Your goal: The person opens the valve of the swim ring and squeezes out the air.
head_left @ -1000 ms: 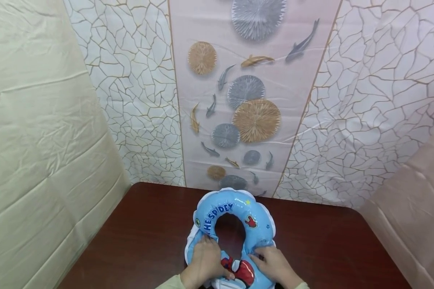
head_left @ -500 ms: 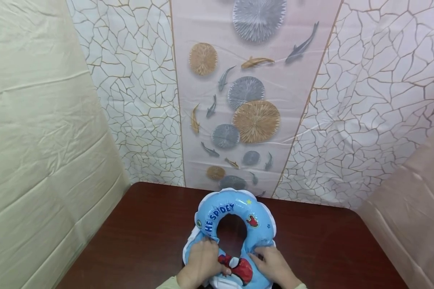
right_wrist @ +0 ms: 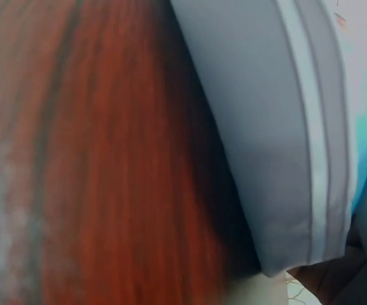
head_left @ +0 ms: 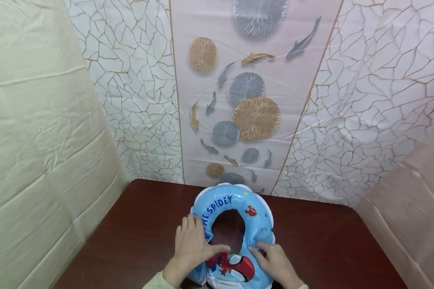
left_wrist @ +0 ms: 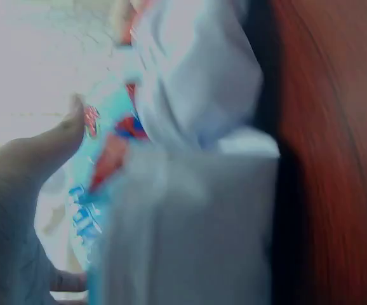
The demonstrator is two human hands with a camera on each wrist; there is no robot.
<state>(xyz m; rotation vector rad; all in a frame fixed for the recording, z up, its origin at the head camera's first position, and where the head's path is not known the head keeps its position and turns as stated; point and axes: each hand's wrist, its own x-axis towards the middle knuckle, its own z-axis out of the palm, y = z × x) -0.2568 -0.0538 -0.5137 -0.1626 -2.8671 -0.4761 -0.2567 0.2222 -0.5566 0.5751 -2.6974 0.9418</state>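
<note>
A blue inflatable swim ring (head_left: pixel 262 218) with a white scalloped edge, "THE SPIDEY" lettering and a red cartoon figure lies at the table's near middle. My left hand (head_left: pixel 189 245) is over its left side, fingers straight and thumb spread toward the hole, partly hiding the lettering. On the right side, my right hand (head_left: pixel 276 263) pinches the creased tube between thumb and bent fingers. In the left wrist view, the ring's pale underside (left_wrist: pixel 190 222) is blurred, with my left thumb (left_wrist: pixel 44 152) apart from it. The right wrist view shows the ring's grey-white side (right_wrist: pixel 266 127); that hand is mostly hidden.
The dark red-brown table (head_left: pixel 130 233) extends to both sides of the ring. Behind it hangs a patterned cloth (head_left: pixel 231 160) with fish and round motifs. A cream cloth (head_left: pixel 50 160) closes off the left, and a beige one (head_left: pixel 412 208) the right.
My left hand has let go of the tube, shifted left and up, and spread its fingers. More of the red figure now shows. The right hand stays at about the same place.
</note>
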